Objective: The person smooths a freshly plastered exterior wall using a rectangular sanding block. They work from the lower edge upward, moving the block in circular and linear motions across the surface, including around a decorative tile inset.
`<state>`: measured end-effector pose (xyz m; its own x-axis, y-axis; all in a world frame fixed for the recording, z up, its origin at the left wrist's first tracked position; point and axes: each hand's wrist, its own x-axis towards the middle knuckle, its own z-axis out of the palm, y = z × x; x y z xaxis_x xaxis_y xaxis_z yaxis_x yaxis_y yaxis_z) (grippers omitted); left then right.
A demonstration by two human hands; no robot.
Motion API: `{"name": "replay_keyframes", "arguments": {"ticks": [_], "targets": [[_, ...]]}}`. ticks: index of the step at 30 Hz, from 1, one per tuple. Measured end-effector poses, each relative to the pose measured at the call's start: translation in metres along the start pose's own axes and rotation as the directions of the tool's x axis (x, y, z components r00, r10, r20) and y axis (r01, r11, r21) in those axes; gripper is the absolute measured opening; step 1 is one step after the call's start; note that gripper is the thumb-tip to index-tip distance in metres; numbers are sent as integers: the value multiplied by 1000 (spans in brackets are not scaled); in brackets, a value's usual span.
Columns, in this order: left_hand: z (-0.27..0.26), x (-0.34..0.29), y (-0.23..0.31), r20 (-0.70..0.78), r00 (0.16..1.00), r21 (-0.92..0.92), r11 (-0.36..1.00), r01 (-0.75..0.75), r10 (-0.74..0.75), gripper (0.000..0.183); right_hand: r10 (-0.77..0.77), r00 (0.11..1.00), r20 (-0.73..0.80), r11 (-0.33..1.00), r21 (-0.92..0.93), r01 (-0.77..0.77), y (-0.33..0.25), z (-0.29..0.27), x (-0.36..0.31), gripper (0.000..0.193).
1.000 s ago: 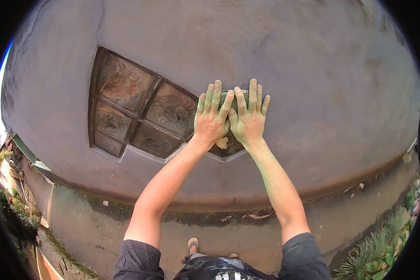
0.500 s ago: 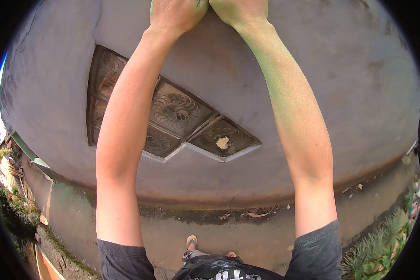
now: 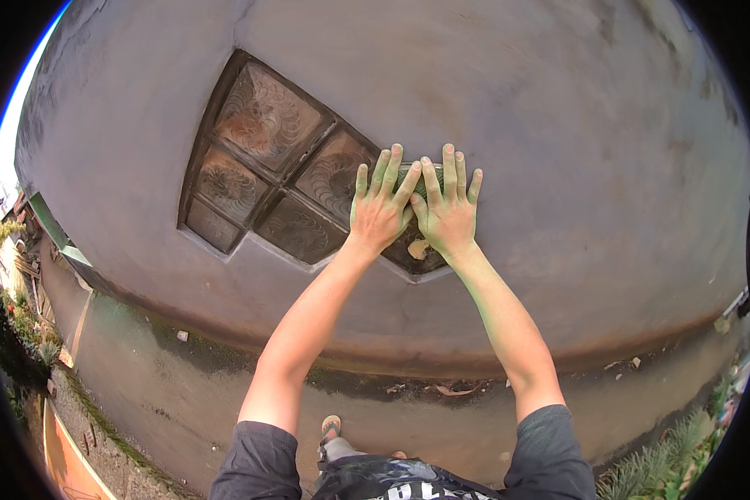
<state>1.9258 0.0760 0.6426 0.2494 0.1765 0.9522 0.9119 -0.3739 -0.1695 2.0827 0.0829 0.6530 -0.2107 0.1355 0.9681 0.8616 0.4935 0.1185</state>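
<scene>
My left hand [image 3: 378, 212] and my right hand [image 3: 450, 212] are held up side by side before a grey plastered wall [image 3: 575, 208]. Both have their fingers stretched and spread, palms turned toward the wall, with nothing in them. Thumbs and forefingers come together or overlap in the middle. A greenish tint shows on the fingers. Behind the hands lies the right end of a stepped panel of patterned glass blocks [image 3: 262, 117], partly hidden by them. A pale patch [image 3: 418, 248] shows on the lowest block below the right hand. Whether the palms touch the wall I cannot tell.
A concrete path [image 3: 225, 400] runs along the foot of the wall, with my sandalled foot [image 3: 331, 428] on it. Small debris [image 3: 458, 390] lies at the wall's base. Spiky plants [image 3: 667, 458] grow at the lower right, and more greenery [image 3: 25, 333] stands at the left.
Both hands have come down from the top edge of the picture into its middle, so their fingers now show. The arms have drawn closer together, and more of the glass-block panel is visible.
</scene>
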Motion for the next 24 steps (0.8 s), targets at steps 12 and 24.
{"name": "replay_keyframes", "arguments": {"ticks": [12, 24], "targets": [[-120, 192, -172, -103, 989, 287, 949, 133, -107, 60, -305, 917, -259, 937, 89, 337, -99, 33, 295, 57], [-7, 60, -25, -83, 982, 2, 986, 168, -168, 73, -178, 983, 52, 984, 1, 178, 6, 0, 95, 54]]}}
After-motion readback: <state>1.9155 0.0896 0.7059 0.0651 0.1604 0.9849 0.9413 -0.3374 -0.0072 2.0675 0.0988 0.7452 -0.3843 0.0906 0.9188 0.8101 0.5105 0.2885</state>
